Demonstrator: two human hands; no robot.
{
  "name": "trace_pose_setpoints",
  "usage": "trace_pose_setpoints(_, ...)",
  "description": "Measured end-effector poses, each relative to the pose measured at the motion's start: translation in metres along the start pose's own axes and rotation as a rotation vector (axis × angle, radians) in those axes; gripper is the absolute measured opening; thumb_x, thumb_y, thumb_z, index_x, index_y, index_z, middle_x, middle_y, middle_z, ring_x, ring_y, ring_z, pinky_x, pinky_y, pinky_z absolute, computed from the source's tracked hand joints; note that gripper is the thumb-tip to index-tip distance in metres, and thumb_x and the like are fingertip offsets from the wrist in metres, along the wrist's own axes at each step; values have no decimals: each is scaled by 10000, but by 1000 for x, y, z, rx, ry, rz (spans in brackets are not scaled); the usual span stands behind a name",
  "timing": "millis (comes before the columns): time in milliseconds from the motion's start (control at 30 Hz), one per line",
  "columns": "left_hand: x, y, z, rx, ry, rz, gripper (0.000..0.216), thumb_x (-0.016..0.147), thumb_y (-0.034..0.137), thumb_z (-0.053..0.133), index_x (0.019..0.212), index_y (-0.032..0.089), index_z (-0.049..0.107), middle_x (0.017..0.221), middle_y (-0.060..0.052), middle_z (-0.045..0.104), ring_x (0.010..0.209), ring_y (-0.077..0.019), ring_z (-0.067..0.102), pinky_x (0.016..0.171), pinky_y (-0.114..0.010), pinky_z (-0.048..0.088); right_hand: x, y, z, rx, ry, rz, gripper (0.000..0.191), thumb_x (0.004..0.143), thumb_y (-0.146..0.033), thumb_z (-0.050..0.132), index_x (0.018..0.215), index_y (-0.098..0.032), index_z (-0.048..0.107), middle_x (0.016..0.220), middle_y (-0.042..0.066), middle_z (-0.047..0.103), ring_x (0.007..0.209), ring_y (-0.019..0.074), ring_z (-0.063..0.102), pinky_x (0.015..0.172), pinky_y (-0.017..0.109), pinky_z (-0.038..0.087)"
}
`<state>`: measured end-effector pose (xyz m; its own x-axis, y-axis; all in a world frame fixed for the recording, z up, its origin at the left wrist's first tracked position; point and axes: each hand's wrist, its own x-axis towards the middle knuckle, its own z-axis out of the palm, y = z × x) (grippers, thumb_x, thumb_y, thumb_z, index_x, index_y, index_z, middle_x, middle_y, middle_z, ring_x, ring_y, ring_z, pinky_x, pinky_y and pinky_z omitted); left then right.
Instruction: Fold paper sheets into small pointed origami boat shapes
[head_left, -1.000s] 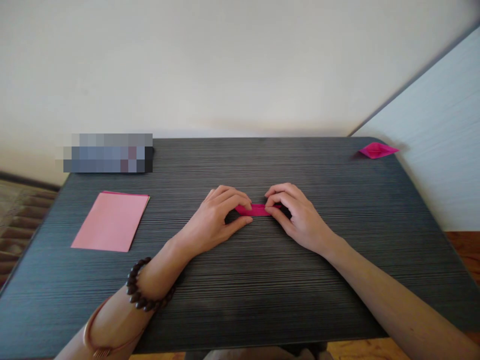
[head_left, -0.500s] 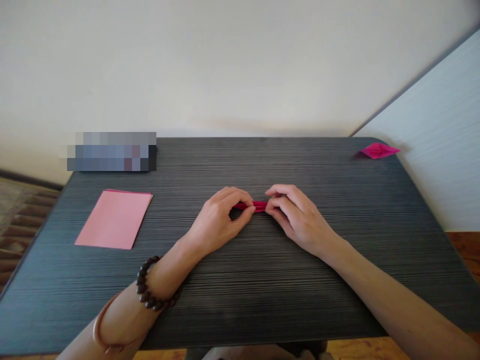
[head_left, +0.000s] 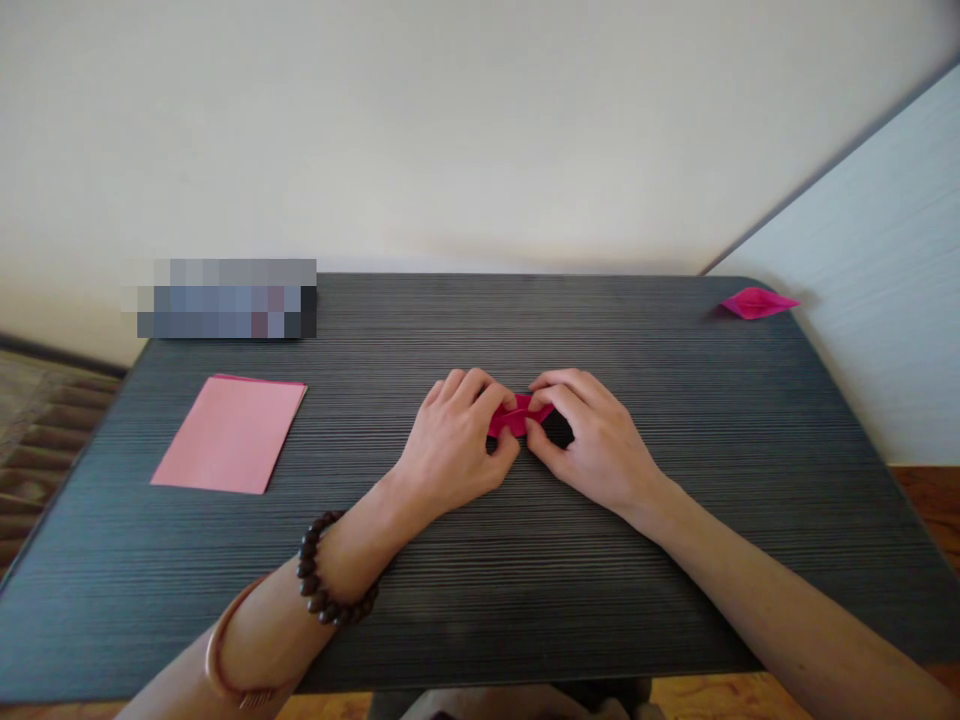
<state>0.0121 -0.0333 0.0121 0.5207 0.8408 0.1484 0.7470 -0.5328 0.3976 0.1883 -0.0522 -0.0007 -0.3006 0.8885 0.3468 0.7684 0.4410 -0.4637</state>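
Note:
A small folded piece of magenta paper (head_left: 516, 418) lies between my hands near the middle of the dark table. My left hand (head_left: 457, 435) pinches its left part, thumb at the near edge and fingertips at the far edge. From the other side, my right hand (head_left: 592, 435) grips the right part between thumb and index finger. The paper looks spread somewhat open along its middle, with a crease or slit showing. Parts of both its ends are covered by my fingers.
On the left lies a stack of square pink paper (head_left: 229, 435). Behind it, a blurred-out box-like object (head_left: 225, 300) stands near the wall. A folded magenta paper piece with pointed ends (head_left: 759, 303) rests at the far right corner of the table (head_left: 637, 600).
My left hand has shifted slightly right and turned over the paper. The paper strip now looks wider and more opened, and the right thumb and index finger have closed in on its right part.

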Motion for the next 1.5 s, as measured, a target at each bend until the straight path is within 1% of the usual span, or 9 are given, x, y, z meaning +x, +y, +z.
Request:
trace_pose_setpoints(133,1,3,2,39,-4,-42,145,801,247,512,911,184,583,939,-62,552,893,-223,488,796,-374,420,-1,-5,2,-70,0,34,81,796,-168,548,872,-172,578,1061,85,606,940,219,578,821,372,477)
trace_pose_setpoints(300,1,-1,4,-47,8,-13,104,818,216,509,871,192,595,923,-39,568,890,-203,491,820,-366,415,-3,-8,0,-156,-4,-18,149,794,-146,544,927,-169,606,1131,73,590,964,216,571,836,365,451)
trace_pose_setpoints(467,0,0,4,-39,45,8,118,783,153,524,874,176,596,943,-47,567,899,-200,494,818,-355,434,-3,-12,-2,-221,-43,-6,130,822,-190,534,903,-166,633,1060,54,618,920,211,566,816,368,432)
trace_pose_setpoints(600,-3,3,2,9,42,38,139,818,154,493,893,180,607,956,-56,567,899,-198,498,824,-352,446,-4,-14,-4,-210,-78,9,118,844,-216,523,846,-172,633,980,24,640,880,197,556,798,362,420)
trace_pose_setpoints(767,-3,4,2,12,21,28,131,808,149,502,884,182,604,937,-44,582,870,-193,508,816,-357,449,-5,-17,-3,-150,-104,48,123,835,-207,537,898,-182,640,1002,16,639,884,191,541,792,356,419)
trace_pose_setpoints(967,-3,4,3,78,53,-1,126,831,195,496,879,180,612,896,-48,584,851,-194,522,793,-346,462,-4,-13,-2,-109,-55,111,89,813,-191,568,846,-170,648,996,35,640,882,197,546,791,354,426)
trace_pose_setpoints(1067,-4,4,3,99,89,-6,127,847,219,495,859,185,617,885,-45,593,835,-186,534,777,-333,472,-4,-11,-2,-104,-29,113,93,809,-174,568,849,-170,651,991,41,640,875,197,553,786,353,428)
trace_pose_setpoints(1200,-6,4,2,118,122,4,125,849,214,493,867,198,616,938,-40,611,849,-186,545,744,-318,480,-4,-12,-2,-97,-23,90,119,822,-158,543,873,-175,649,991,45,639,865,194,555,775,351,428)
trace_pose_setpoints(1500,-4,8,2,163,56,-26,110,821,185,495,858,195,597,908,-51,610,861,-208,525,755,-347,477,-5,-14,1,-121,-36,80,113,817,-153,531,870,-179,627,998,56,638,856,202,538,759,356,421)
